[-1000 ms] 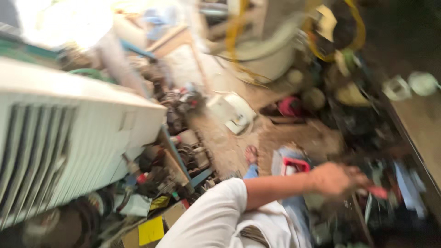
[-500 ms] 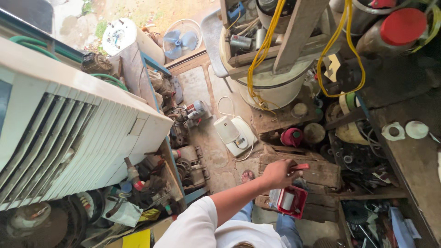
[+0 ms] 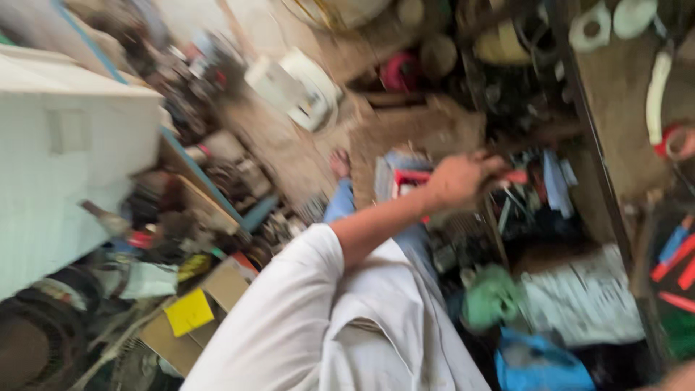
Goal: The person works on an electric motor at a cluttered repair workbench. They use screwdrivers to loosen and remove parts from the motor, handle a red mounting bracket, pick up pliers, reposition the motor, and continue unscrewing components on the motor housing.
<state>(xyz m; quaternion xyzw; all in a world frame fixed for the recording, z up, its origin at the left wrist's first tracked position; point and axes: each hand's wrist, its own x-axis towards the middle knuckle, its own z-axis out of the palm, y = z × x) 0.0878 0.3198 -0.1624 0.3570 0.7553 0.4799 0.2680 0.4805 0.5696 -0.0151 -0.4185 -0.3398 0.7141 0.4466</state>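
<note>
Right of the frame's centre, a red-handled tool (image 3: 515, 176) sat clenched in our hand (image 3: 457, 181), which we took for the left, arm stretched out from a white sleeve (image 3: 289, 318). Our other hand stayed out of view. Just left of the fist lay a red box (image 3: 409, 181); a white appliance casing (image 3: 65, 181) filled the left edge. Amid such blurred clutter, we judged a firm grip and slow reach wisest.
</note>
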